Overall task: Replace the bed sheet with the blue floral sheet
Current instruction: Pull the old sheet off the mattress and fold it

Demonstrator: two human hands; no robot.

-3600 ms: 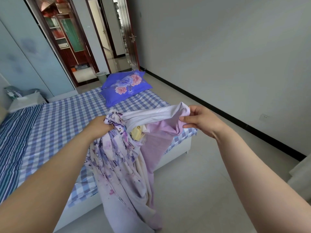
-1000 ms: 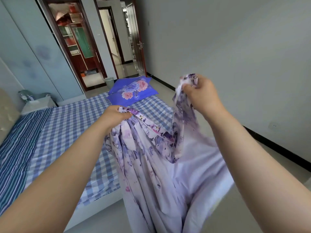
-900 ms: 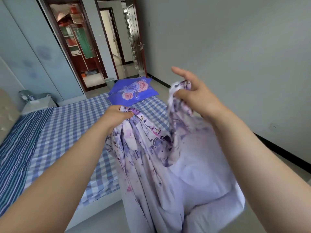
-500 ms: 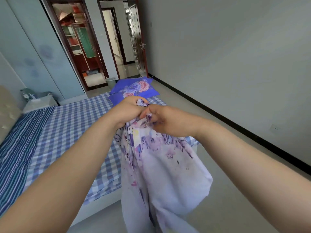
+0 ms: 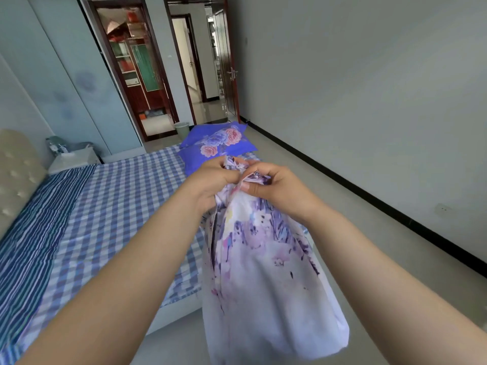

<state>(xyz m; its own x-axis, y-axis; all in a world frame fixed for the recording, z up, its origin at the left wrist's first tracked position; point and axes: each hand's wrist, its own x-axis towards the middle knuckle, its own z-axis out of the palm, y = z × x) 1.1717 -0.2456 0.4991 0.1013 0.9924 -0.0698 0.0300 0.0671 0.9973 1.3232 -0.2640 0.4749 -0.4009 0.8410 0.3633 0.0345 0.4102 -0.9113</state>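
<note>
While both bare arms reach forward over the near corner of the bed (image 5: 110,206), the 2 hands meet at chest height and hold the same bunch of cloth. The left hand (image 5: 210,180) has its fingers (image 5: 228,173) curled shut around the gathered top of the floral sheet (image 5: 263,272), and the right hand (image 5: 276,188) pinches a fold of that sheet just beside it, thumb pressed against the cloth. The 2 hands touch or nearly touch at the knuckles.

From this grip the floral sheet hangs straight down in a long bunched drape, white with purple and blue flower print, its lower part falling in front of the bed's edge and over the grey floor (image 5: 369,259); the bottom runs out of view.

On the bed lies a blue and white checked sheet (image 5: 126,196), flat and spread, with a striped blue cloth (image 5: 39,233) along its left side near the padded headboard (image 5: 15,169). At the far corner of the bed sit 2 blue pillows (image 5: 218,143) with pink roses, one on top of the other. A white bedside cabinet (image 5: 73,159) stands beyond the headboard, and a small pale bin (image 5: 181,129) stands by the open doorway (image 5: 137,75).
</note>
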